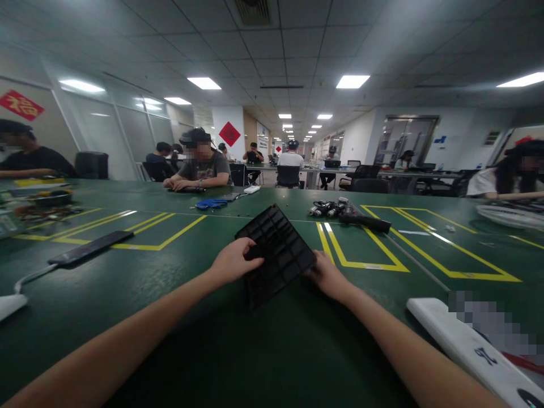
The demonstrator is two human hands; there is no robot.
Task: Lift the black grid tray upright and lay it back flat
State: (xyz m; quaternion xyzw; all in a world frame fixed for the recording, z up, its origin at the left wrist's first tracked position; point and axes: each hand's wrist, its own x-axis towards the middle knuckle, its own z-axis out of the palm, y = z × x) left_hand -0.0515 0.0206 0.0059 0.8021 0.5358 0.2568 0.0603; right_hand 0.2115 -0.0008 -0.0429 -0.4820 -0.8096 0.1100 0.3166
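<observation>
A black plastic tray divided into several square compartments (284,241) is held up over the green table, tilted and turned so that one corner points away from me. My left hand (236,262) is closed at its left side, thumb and forefinger over the compartments; whether a small dark piece is between them I cannot tell. Around the right corner my right hand (329,276) is closed, its fingertips partly hidden behind the tray. The compartments look dark, and their contents cannot be made out.
Yellow tape rectangles (374,266) mark the green table (178,317). Beyond the tray lie black cables with metal connectors (327,208), a black tube (366,222) and a blue object (211,204). A black power bank-like slab (91,248) is left, a white bar (467,345) right. People sit opposite.
</observation>
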